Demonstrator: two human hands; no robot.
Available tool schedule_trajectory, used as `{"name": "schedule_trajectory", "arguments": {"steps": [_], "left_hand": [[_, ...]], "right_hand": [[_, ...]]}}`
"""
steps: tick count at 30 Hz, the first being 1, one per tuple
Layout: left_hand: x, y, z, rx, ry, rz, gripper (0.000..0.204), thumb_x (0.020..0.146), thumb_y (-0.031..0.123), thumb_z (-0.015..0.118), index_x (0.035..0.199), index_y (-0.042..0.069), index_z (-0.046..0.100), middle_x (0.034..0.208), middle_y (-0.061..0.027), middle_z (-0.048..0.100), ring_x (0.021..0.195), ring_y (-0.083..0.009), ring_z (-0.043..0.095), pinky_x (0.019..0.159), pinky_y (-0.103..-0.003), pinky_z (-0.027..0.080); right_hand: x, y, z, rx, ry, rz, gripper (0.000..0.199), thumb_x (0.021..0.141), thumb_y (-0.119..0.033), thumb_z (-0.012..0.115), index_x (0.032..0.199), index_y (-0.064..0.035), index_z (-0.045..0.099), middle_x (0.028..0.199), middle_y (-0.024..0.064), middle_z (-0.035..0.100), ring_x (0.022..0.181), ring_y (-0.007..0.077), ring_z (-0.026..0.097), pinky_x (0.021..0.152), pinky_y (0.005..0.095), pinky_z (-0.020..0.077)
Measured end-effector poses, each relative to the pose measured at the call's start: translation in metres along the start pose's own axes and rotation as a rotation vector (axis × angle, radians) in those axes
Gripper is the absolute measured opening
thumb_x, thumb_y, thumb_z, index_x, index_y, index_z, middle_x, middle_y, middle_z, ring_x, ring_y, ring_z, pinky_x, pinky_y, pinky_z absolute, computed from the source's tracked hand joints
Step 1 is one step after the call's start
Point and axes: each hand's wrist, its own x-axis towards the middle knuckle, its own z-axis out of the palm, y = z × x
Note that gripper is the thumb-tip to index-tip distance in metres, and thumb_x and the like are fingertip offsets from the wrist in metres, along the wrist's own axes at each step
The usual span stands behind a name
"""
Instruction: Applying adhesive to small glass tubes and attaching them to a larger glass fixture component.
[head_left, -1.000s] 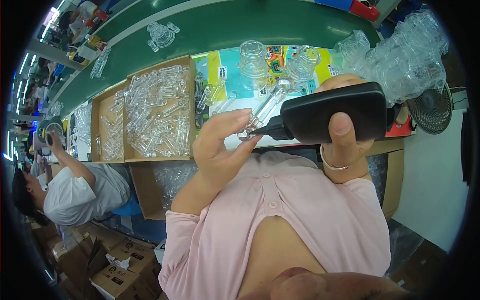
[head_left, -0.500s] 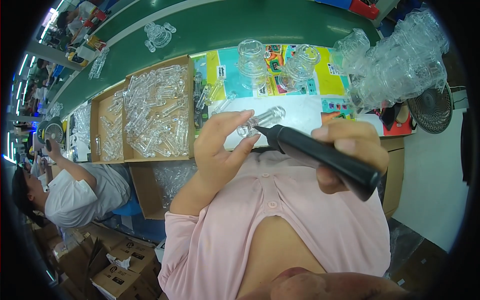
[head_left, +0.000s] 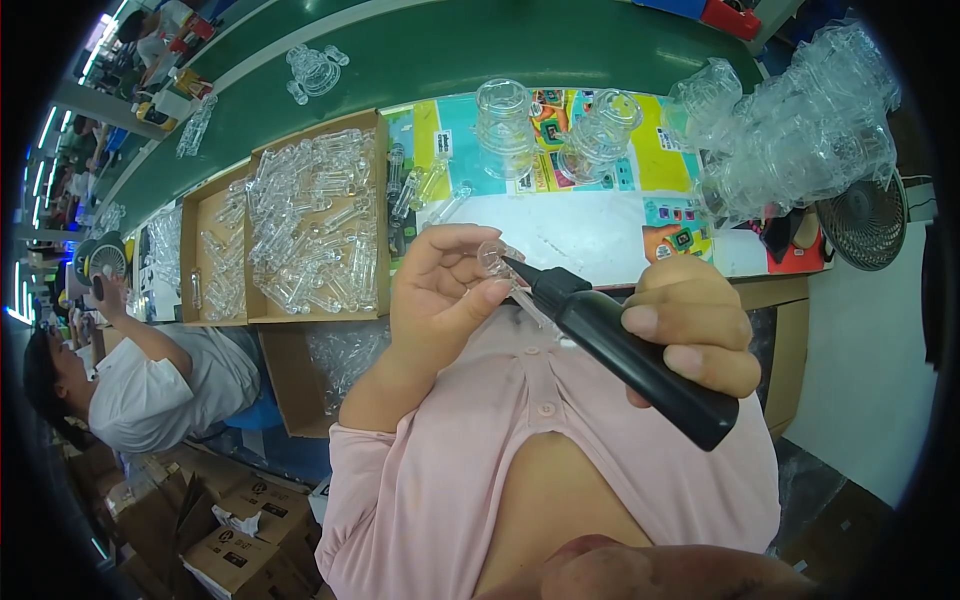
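Observation:
Between the thumb and fingers of my left hand (head_left: 440, 285) is a small clear tube-shaped piece (head_left: 494, 258), its round end facing up and its stem slanting down to the right. My right hand (head_left: 700, 325) is wrapped round a black squeeze bottle (head_left: 640, 360), tilted with its base toward the lower right. The bottle's pointed nozzle (head_left: 520, 268) is at the round end of the clear piece; whether they touch I cannot tell. A few similar clear pieces (head_left: 425, 188) lie on the printed sheet (head_left: 460, 115) beyond my left hand.
Cardboard trays (head_left: 383, 215) of clear pieces stand at the left. Two clear stacked ring-shaped parts (head_left: 505, 130) are on the sheet. Bagged clear parts (head_left: 800, 130) are heaped at right, beside a black fan (head_left: 863, 222). A co-worker (head_left: 165, 390) sits at left.
The clear piece has turned in my left hand: its stem pointed to the upper right and now slants down. The black bottle has tipped more steeply, its base lower and slightly further left.

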Motion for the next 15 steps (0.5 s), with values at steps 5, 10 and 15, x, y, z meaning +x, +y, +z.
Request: {"name": "schedule_trajectory", "arguments": {"steps": [5, 10, 15], "left_hand": [[-0.003, -0.004, -0.001, 0.236, 0.075, 0.091, 0.041, 0.073, -0.005, 0.066, 0.109, -0.003, 0.047, 0.1, -0.0128, 0.057, 0.089, -0.0165, 0.059, 0.079, -0.027, 0.048], [-0.004, -0.006, -0.001, 0.415, 0.062, 0.229, 0.039, 0.072, -0.004, 0.068, 0.107, -0.002, 0.05, 0.1, -0.0124, 0.057, 0.089, -0.0162, 0.058, 0.078, -0.026, 0.048], [0.0, -0.009, -0.004, 0.645, 0.088, 0.336, 0.037, 0.069, -0.004, 0.069, 0.103, 0.0, 0.055, 0.099, -0.0114, 0.057, 0.087, -0.0166, 0.058, 0.073, -0.026, 0.049]], "right_hand": [[0.001, -0.002, 0.001, -0.036, 0.005, 0.018, 0.038, 0.066, 0.003, 0.065, 0.097, 0.0024, 0.044, 0.094, 0.0248, 0.055, 0.051, 0.0198, 0.053, 0.043, 0.029, 0.0424], [0.002, -0.009, -0.006, -0.043, -0.032, 0.106, 0.038, 0.072, -0.009, 0.067, 0.099, 0.0005, 0.043, 0.091, 0.0228, 0.055, 0.058, 0.0223, 0.054, 0.048, 0.0312, 0.045], [-0.001, -0.004, -0.006, -0.034, -0.002, 0.359, 0.042, 0.082, -0.022, 0.062, 0.111, -0.0009, 0.041, 0.089, 0.0178, 0.056, 0.075, 0.0227, 0.055, 0.059, 0.0297, 0.0466]]}}
